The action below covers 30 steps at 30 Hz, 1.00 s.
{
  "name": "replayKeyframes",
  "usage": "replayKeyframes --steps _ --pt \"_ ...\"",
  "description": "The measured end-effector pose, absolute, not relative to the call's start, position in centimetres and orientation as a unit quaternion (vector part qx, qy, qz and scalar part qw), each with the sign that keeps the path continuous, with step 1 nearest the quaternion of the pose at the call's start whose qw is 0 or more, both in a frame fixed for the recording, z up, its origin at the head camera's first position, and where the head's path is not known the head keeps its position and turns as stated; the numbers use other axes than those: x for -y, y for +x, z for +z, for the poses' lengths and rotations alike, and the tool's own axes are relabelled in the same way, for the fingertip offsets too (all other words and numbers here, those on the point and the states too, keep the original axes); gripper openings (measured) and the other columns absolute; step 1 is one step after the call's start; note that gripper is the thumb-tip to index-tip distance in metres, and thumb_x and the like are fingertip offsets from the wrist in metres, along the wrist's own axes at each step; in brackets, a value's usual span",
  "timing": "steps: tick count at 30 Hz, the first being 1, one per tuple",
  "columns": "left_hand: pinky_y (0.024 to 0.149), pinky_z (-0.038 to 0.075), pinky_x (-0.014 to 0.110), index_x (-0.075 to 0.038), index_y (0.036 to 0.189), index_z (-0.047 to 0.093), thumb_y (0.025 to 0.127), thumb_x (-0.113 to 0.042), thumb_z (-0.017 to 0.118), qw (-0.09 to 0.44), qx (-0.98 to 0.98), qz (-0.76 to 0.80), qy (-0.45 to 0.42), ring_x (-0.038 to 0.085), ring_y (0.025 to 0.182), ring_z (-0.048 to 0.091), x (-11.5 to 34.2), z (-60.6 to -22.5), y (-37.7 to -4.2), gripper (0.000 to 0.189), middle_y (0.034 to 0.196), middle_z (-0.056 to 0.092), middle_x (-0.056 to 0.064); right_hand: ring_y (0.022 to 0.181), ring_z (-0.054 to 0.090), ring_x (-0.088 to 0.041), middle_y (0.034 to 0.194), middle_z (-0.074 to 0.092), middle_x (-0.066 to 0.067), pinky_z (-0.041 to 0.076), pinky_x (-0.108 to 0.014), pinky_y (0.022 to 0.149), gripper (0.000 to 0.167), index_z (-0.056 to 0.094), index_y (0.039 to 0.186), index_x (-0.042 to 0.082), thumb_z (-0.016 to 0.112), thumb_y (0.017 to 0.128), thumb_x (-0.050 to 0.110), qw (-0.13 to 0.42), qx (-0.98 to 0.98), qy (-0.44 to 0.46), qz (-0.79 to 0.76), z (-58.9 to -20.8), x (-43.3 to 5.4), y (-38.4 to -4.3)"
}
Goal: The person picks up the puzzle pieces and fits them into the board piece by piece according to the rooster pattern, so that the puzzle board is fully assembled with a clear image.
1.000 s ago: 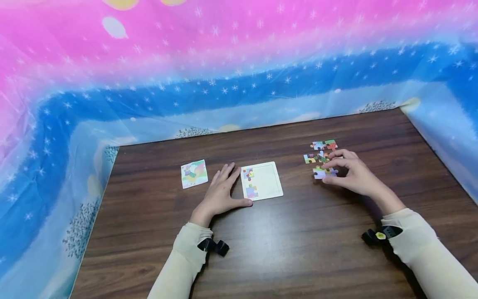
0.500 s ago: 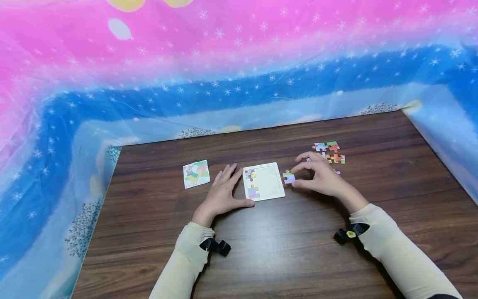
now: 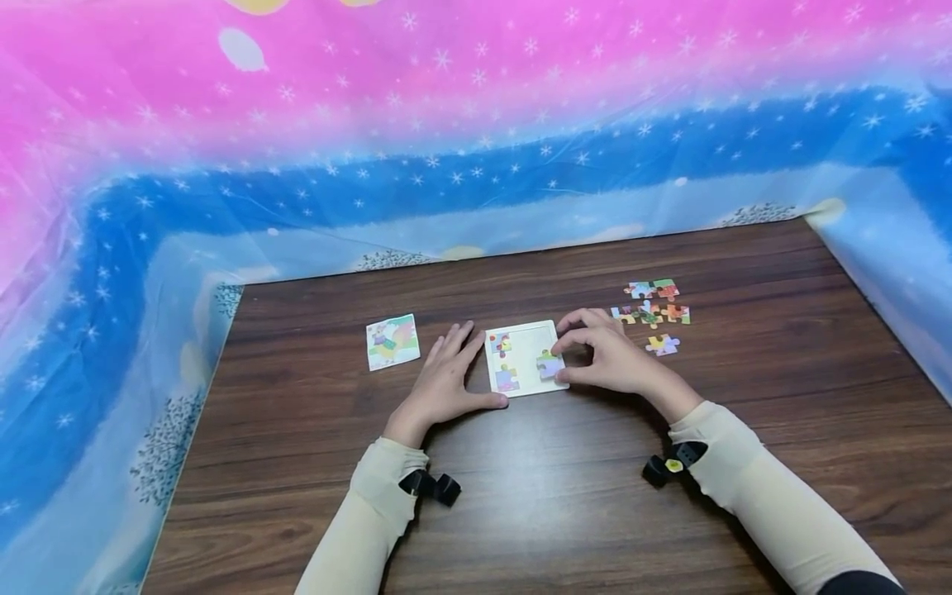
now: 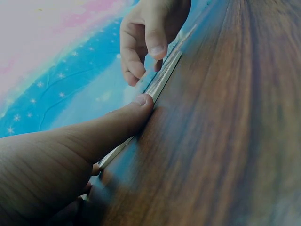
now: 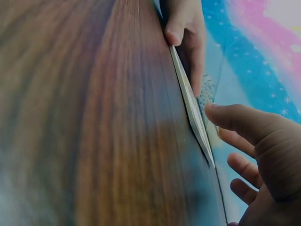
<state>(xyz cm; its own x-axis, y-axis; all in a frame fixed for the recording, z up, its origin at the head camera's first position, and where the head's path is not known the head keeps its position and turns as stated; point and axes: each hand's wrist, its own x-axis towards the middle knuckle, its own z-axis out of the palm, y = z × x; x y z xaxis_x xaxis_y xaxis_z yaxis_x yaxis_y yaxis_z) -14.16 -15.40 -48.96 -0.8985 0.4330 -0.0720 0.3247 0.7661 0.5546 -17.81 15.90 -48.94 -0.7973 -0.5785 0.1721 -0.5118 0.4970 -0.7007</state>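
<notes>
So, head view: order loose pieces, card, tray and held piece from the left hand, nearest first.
1. Tray: touching the left hand, on its right.
2. Card: left of that hand.
3. Held piece: tray's right side, in the right hand's grip.
4. Loose pieces: farther right.

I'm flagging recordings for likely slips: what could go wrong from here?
The puzzle piece pinched by the right hand could be set down misaligned, as no other piece lies directly beside it on the right side of the tray. The tray might shift if the left hand, touching its left side, eases off. Pulling back, the right hand might brush the loose pieces lying to its right.
</notes>
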Motion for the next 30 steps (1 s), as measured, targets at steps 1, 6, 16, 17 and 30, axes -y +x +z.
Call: replayKeyframes --steps 1,6,16,17,30 --pt "0.132 0.001 0.049 -0.009 0.169 0.025 0.084 -0.061 0.084 0.098 -0.934 0.276 0.203 0.031 0.163 0.002 15.4 -48.9 -14.2 0.115 0.176 0.012 0.014 0.133 0.041 -0.036 0.135 0.059 -0.005 0.022 -0.067 0.113 0.026 0.082 0.106 0.023 0.094 0.082 0.026 0.046 -0.866 -0.316 -0.386 -49.0 -15.8 -17.8" --pt "0.132 0.001 0.047 -0.01 0.169 0.025 0.084 -0.061 0.084 0.102 -0.935 0.275 0.199 0.03 0.163 0.001 15.4 -49.0 -14.1 0.115 0.176 0.012 0.013 0.135 0.04 -0.035 0.137 0.058 -0.005 0.019 -0.069 0.114 0.026 0.082 0.104 0.024 0.094 0.082 0.03 0.069 -0.869 -0.319 -0.371 -48.9 -15.6 -17.7" --pt "0.132 0.001 0.048 -0.01 0.169 0.025 0.084 -0.06 0.084 0.1 -0.936 0.272 0.201 0.031 0.163 0.002 15.4 -49.0 -14.2 0.114 0.176 0.012 0.014 0.136 0.04 -0.036 0.136 0.06 -0.009 0.02 -0.071 0.111 0.013 0.084 0.108 0.023 0.083 0.094 0.022 0.057 -0.869 -0.337 -0.357 -48.5 -15.2 -17.7" --pt "0.132 0.001 0.047 -0.01 0.169 0.025 0.085 -0.06 0.084 0.1 -0.936 0.272 0.201 0.03 0.163 0.002 15.4 -48.9 -14.2 0.114 0.176 0.012 0.014 0.137 0.04 -0.036 0.136 0.06 -0.009 0.019 -0.072 0.111 0.014 0.085 0.108 0.024 0.082 0.095 0.021 0.056 -0.87 -0.341 -0.351 -48.5 -15.2 -17.7" --pt "0.132 0.002 0.048 -0.009 0.169 0.026 0.085 -0.06 0.083 0.1 -0.936 0.272 0.199 0.031 0.163 0.002 15.4 -48.9 -14.1 0.114 0.176 0.012 0.014 0.135 0.043 -0.036 0.134 0.063 -0.006 0.018 -0.073 0.112 0.011 0.086 0.097 0.026 0.084 0.093 0.016 0.063 -0.874 -0.353 -0.327 -47.8 -15.3 -17.4"
